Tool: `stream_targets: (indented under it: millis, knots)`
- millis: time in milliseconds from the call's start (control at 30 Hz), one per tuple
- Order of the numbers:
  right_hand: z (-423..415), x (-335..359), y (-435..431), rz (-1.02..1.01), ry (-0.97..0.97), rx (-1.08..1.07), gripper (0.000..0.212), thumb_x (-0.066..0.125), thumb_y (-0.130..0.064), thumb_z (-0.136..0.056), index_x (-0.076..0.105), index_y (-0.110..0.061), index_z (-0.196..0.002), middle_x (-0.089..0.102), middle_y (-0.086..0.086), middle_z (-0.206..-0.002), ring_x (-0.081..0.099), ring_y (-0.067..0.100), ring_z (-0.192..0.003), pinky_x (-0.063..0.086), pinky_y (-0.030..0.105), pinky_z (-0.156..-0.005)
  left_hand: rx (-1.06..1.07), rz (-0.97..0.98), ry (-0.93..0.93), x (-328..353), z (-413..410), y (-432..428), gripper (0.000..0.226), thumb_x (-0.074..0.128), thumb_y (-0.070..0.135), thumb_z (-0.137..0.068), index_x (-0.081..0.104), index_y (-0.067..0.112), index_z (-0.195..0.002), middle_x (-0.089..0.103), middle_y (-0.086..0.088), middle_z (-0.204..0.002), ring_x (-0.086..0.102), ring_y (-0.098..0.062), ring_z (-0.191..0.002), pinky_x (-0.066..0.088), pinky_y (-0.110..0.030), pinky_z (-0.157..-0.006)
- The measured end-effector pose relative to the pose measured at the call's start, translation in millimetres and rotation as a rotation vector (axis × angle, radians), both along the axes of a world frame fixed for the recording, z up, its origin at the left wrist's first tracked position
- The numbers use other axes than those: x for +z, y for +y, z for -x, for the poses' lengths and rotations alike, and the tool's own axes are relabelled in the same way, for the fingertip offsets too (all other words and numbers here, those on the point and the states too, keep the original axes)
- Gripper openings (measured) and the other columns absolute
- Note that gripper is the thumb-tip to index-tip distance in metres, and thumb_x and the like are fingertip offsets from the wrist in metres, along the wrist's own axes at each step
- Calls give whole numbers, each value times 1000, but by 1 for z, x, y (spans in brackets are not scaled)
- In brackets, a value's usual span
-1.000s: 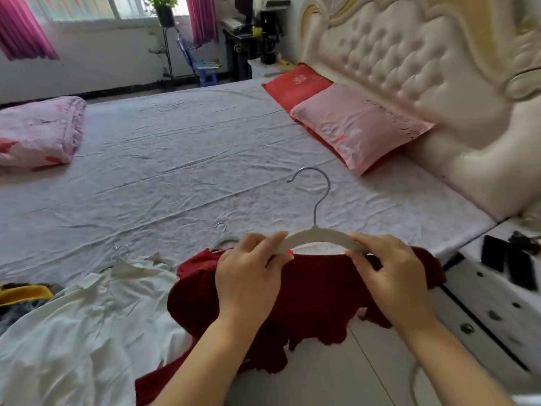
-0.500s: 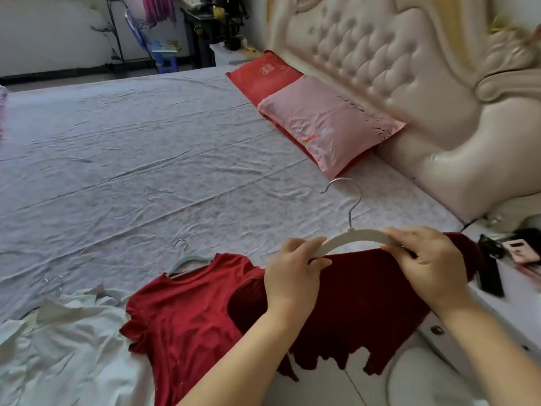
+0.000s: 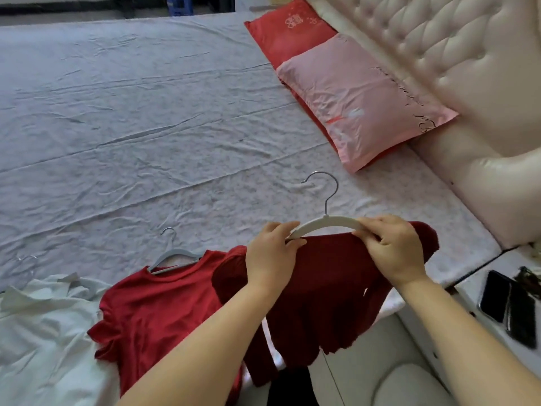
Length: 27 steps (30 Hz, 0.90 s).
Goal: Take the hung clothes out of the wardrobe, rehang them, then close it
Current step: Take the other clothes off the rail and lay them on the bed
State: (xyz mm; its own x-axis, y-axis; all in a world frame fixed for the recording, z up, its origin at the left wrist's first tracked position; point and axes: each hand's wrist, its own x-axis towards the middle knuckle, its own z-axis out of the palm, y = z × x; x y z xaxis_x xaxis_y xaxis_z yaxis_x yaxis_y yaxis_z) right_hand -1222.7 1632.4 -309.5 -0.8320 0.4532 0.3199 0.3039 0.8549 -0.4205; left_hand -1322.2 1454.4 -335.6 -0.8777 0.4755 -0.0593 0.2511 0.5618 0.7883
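Hands: left (image 3: 270, 256), right (image 3: 393, 247) pinching white hanger (image 3: 325, 223) ends | dark red garment (image 3: 325, 285) hanging | forearms raised

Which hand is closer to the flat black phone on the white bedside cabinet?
Right. The right hand pinches one end of the cream plastic hanger, up and left of the flat black phone. The left hand grips the hanger's other end, farther left.

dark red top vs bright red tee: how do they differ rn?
Shade: the dark red top is deep maroon; the bright red tee is lighter.
Pose: the top hangs in the air, with the left hand and right hand gripping its white hanger; the tee lies flat on the bed.
Hanger: the top's is white, the tee's is a grey hanger.
Shared: both are red and on metal-hooked hangers.
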Motion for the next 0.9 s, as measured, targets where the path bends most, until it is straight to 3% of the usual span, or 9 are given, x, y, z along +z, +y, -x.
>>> stream_targets:
  millis: [300,433,500,900]
  knots:
    - [113,-61,78,123,-137,86,16,74,-14,-75,75,-18,-90,65,1,-74,58,24,-73,44,38,-76,197,129,-42,-49,85,71,28,62,29,-87,64,27,-115,61,3,-108,60,-18,-93,43,-30,-76]
    - [165,-104,100,110,-382,89,46,69,-25,-82,57,-21,-126,60,4,-114,50,26,-109,36,39,-95,233,256,-64,-81,118,89,43,61,23,-87,53,20,-129,53,0,-128,52,-20,-113,39,-36,-96]
    - [182,-121,102,189,-486,123,51,67,-25,-83,51,-19,-131,55,6,-126,45,26,-120,35,40,-102,246,304,-98,-95,123,88,45,61,18,-86,51,17,-130,51,-2,-131,49,-21,-117,38,-36,-99]
    - [145,-141,51,274,-648,339,36,62,-19,-86,59,-19,-122,58,1,-119,49,21,-112,35,33,-99,329,484,-158,-113,82,28,42,61,21,-84,55,18,-125,55,-1,-123,51,-19,-113,38,-34,-93]
